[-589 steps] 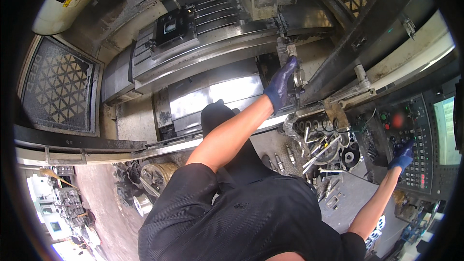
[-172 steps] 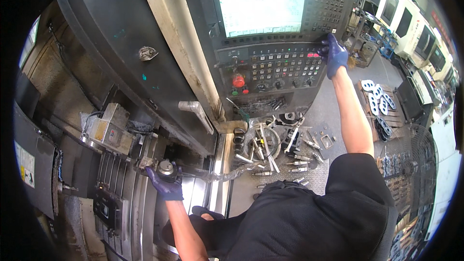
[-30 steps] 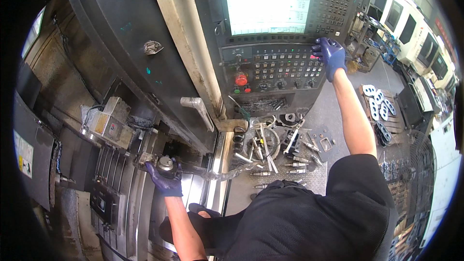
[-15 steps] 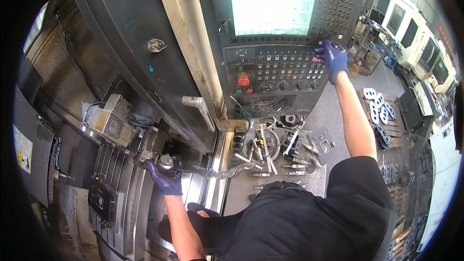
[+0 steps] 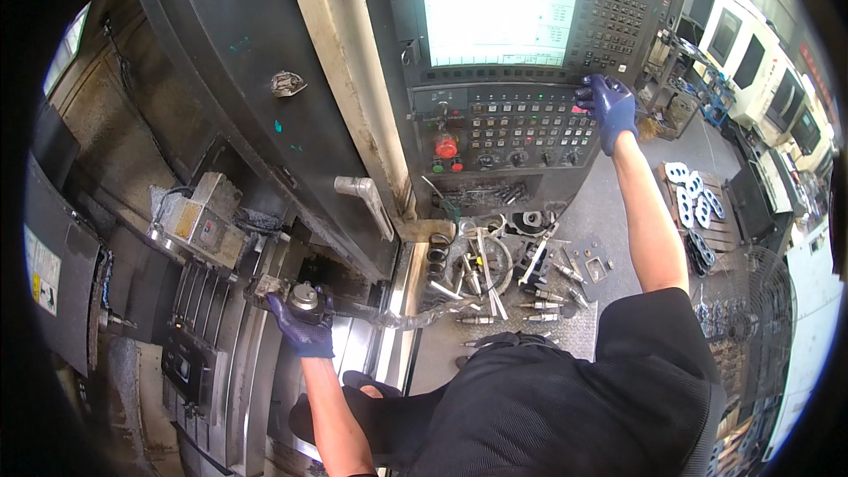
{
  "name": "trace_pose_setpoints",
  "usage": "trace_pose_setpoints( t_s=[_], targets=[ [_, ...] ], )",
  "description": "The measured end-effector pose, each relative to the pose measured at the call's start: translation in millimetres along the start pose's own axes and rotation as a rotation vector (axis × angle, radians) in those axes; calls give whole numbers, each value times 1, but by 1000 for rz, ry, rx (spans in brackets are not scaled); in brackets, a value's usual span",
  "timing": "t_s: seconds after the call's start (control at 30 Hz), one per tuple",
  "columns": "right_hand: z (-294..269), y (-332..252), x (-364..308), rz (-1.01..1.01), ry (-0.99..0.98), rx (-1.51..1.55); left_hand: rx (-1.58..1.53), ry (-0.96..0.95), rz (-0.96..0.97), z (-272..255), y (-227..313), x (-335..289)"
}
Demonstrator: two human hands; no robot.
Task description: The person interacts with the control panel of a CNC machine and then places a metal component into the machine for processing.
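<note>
My left hand (image 5: pixel 305 334), in a dark purple glove, is closed around a grimy handheld control pendant with a round metal dial (image 5: pixel 305 298) on top. A thick, dirty cable (image 5: pixel 397 317) runs from the pendant toward the right. My right hand (image 5: pixel 609 113), gloved the same way, is at the right end of the machine's control panel (image 5: pixel 521 128), just below the lit screen (image 5: pixel 496 16). Its fingers are bent but apart, near the button rows, with nothing held. Whether a fingertip presses a button cannot be made out.
A dark machine door (image 5: pixel 256 79) with a metal handle (image 5: pixel 364 199) stands left of the panel. Behind it is the machine interior with a metal fixture (image 5: pixel 208 221). Tool holders (image 5: pixel 543 305) and rings crowd the tray below the panel. A pallet (image 5: pixel 720 230) with flat metal parts and a fan (image 5: pixel 742 318) are right.
</note>
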State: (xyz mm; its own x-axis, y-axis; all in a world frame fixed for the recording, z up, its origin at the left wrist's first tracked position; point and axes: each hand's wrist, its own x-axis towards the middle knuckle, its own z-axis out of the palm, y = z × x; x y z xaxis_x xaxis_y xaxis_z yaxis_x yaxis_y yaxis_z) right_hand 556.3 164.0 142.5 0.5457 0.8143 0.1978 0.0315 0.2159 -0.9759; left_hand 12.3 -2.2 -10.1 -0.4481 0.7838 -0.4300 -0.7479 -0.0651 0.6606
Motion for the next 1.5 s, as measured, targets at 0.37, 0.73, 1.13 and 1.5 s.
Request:
trace_pose_setpoints(
  t_s=[0.37, 0.73, 1.13, 1.5],
  targets=[
    [1, -2, -3, -22, -2, 8, 12, 5, 15, 0, -1, 0],
    [-8, 15, 14, -68, -2, 41, 14, 3, -22, 2, 3, -3],
    [-18, 28, 39, -60, -170, -179, -119, -195, 16, -27, 2, 23],
    [-67, 64, 104, 29, -138, -47, -32, -97, 75, -33, -10, 30]
  ],
)
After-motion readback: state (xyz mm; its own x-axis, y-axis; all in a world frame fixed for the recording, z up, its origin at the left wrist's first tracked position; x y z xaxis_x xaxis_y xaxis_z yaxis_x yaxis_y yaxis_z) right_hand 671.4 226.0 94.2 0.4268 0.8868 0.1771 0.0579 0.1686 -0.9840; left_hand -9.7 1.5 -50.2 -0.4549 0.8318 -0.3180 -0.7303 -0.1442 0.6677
